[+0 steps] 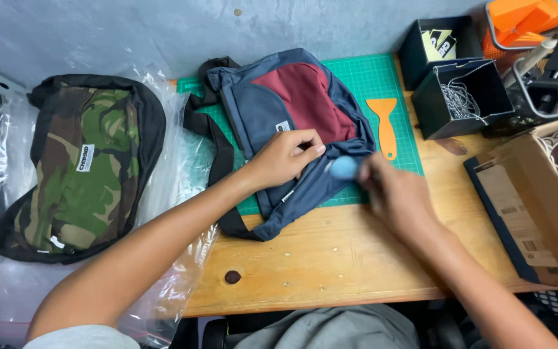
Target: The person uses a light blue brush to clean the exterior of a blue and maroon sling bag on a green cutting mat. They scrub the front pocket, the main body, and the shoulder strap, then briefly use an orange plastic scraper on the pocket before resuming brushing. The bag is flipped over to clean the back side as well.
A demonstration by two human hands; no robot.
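Your left hand [285, 157] presses flat, fingers loosely curled, on the one blue-and-maroon fabric bag [292, 123], while your blurred right hand [392, 194] pinches a small pale-blue rounded object [343, 168] at the bag's right edge. The bag lies on a green gridded cutting mat [376, 81] over the wooden table [356, 258]. Right of the bag lie one orange plastic scraper [385, 123] and two dark open boxes [463, 97]; left of it, one camouflage bag [85, 168] on clear plastic.

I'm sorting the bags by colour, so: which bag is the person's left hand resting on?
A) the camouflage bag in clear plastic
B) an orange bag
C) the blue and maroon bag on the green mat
C: the left hand presses on the blue and maroon bag, lying on the green cutting mat.
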